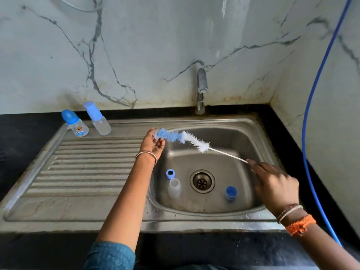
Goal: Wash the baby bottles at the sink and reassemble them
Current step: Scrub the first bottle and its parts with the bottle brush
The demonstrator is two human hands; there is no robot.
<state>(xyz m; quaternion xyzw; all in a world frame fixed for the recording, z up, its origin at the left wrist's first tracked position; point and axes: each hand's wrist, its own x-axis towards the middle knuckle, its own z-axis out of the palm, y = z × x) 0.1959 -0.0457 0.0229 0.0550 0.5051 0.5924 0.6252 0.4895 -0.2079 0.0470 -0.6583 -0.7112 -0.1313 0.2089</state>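
A long bottle brush (183,138) with blue and white bristles stretches across the sink basin (243,137). My right hand (272,184) pinches the end of its thin white handle. My left hand (153,142), palm up, holds the blue bristle tip in its fingers. In the basin lie an open clear bottle (174,188), a blue screw ring (170,173) and a blue cap (231,192). Two assembled bottles stand at the back of the drainboard: one with a printed picture (75,123) and a plain one (98,118).
The tap (201,90) stands behind the basin with no water running. The drain (202,181) is in the basin's middle. A ribbed steel drainboard (87,168) lies to the left. A blue hose (319,84) hangs along the right wall. Black counter surrounds the sink.
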